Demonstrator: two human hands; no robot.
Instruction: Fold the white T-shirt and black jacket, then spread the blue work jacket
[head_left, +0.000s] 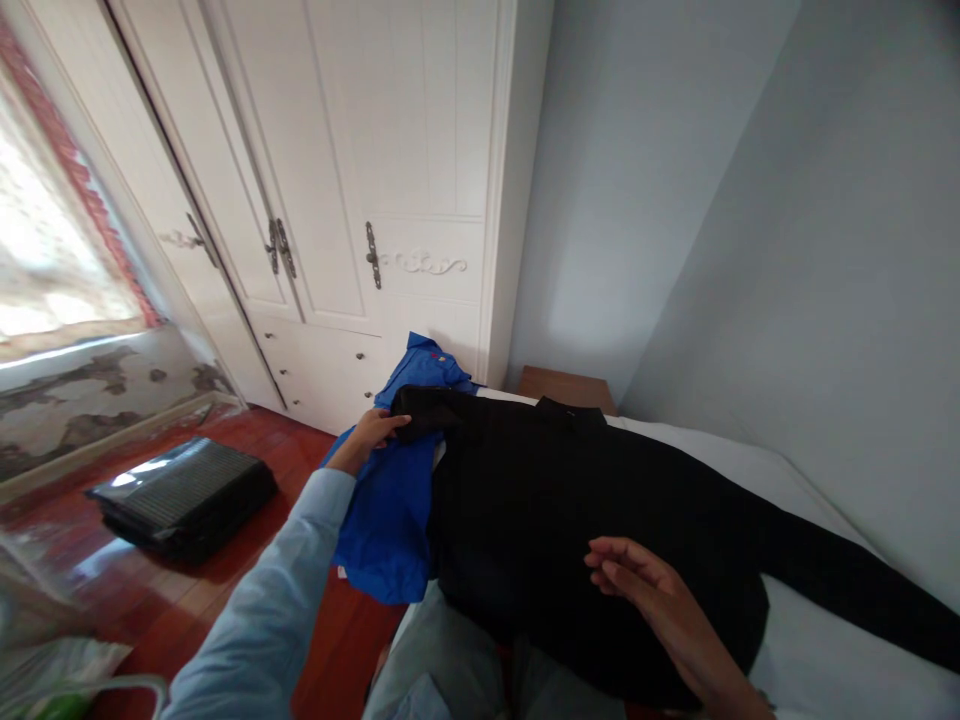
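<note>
Across the bed (795, 480) the black garment (540, 500) lies flat, one sleeve over the blue shirt (386, 520). Our left hand (375, 432) pinches that sleeve's end taut; our right hand (637, 580), loosely spread, presses the cloth, seemingly anchoring it

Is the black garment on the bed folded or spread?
Spread out. The black garment lies flat across the bed, one sleeve outstretched; the left hand grips the other sleeve, the right hand rests on it.

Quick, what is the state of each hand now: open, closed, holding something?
Left hand: closed on the sleeve of the black garment.
Right hand: open, lying flat on the black garment, holding nothing.
</note>
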